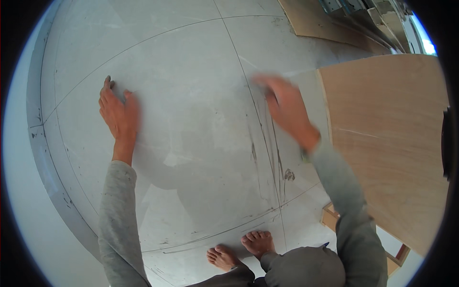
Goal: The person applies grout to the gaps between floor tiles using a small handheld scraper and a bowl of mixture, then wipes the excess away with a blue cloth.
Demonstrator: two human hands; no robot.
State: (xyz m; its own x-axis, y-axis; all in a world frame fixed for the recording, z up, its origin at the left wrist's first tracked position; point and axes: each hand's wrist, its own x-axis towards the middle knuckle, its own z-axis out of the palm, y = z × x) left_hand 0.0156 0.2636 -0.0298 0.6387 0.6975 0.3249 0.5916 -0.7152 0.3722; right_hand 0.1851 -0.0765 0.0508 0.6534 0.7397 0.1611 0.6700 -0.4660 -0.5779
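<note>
We are seeing a grey tile [201, 95] filling the centre, a thin seam [262, 129] running down its right side. Our left hand [120, 110] is lying over the tile towards ten o'clock, wide, fingers loosely curling and thumb standing apart. Our right hand [288, 107] is blurring at two o'clock near the seam, fingers pointing to ten; we are not managing to tell its grip, nor whether either hand is touching the tile. Dark marks [289, 175] are showing at four. A wooden board [387, 110] is occupying three, skirting [50, 177] is curving along nine, and bare feet [258, 243] are resting near six
</note>
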